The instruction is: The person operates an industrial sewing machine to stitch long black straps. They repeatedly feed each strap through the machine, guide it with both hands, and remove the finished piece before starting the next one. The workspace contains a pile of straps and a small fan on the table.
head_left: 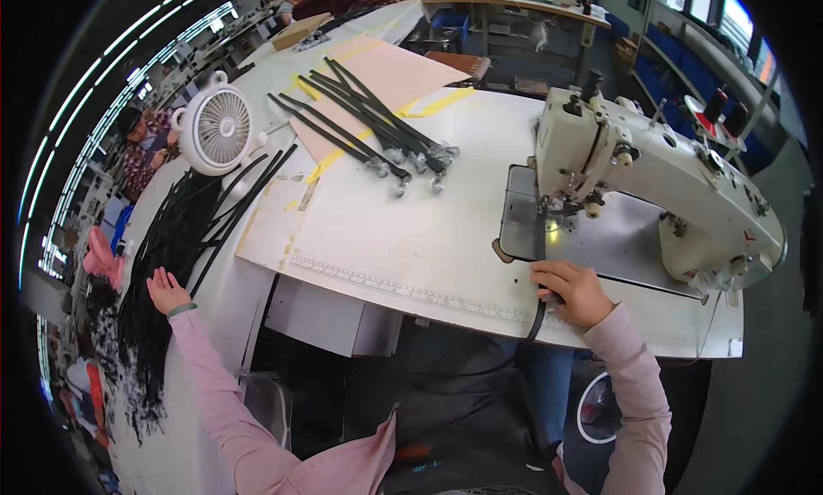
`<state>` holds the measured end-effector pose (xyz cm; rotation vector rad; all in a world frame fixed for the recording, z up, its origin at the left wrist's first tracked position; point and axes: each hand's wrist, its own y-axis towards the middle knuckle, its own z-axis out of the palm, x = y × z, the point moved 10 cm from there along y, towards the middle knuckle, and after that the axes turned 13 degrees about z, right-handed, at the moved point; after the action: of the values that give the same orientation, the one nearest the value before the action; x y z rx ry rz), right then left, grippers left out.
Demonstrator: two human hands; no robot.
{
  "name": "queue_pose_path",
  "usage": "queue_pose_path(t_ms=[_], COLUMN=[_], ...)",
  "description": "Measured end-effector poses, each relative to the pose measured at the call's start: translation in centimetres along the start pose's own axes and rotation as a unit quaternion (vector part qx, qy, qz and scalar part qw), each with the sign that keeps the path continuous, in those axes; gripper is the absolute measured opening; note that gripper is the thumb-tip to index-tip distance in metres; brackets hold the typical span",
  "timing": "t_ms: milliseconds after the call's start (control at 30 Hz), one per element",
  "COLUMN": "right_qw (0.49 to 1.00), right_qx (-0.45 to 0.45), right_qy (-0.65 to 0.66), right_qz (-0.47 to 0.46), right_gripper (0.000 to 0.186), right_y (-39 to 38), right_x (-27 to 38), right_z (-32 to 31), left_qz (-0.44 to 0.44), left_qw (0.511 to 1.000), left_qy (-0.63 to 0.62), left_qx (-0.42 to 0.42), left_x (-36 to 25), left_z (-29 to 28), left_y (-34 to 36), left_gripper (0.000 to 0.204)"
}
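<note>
My right hand is closed on a black strap at the front of the sewing machine. One end of this strap runs up toward the needle area, and the other hangs over the table's front edge toward my lap. Far to the left, my left hand is held out with its fingers stretched and nothing in them. It is beside a long pile of loose black straps; whether it touches them I cannot tell. A bundle of black straps with clear-wrapped ends lies on the table behind.
A white fan stands behind the strap pile. Pink sheets edged with yellow tape lie under the bundle. A ruler strip runs along the table's front edge. Thread cones stand behind the machine. Another person sits at far left.
</note>
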<state>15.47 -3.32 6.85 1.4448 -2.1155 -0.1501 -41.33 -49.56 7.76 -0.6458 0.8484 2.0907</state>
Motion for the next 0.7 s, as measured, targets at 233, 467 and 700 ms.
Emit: queue_pose_path(t_ms=[233,467,700], right_qw=[0.999,0.998,0.998], right_qx=[0.008,0.006,0.006], right_qy=[0.027,0.028,0.023], right_qz=[-0.036,-0.051,-0.059], right_gripper=[0.023,0.023,0.022], right_y=[-0.5,-0.7,-0.7], right_x=[0.1,0.4,0.4], right_z=[0.3,0.1,0.3], left_qz=[0.061,0.307,0.296], left_qw=[0.572,0.44,0.481], left_qy=[0.024,-0.061,-0.063], left_qx=[0.818,0.842,0.823], left_x=[-3.9,-4.1,-2.6], left_z=[23.6,25.9,27.6], left_y=[-45.2,-62.5,-63.5], left_gripper=[0.025,0.023,0.023])
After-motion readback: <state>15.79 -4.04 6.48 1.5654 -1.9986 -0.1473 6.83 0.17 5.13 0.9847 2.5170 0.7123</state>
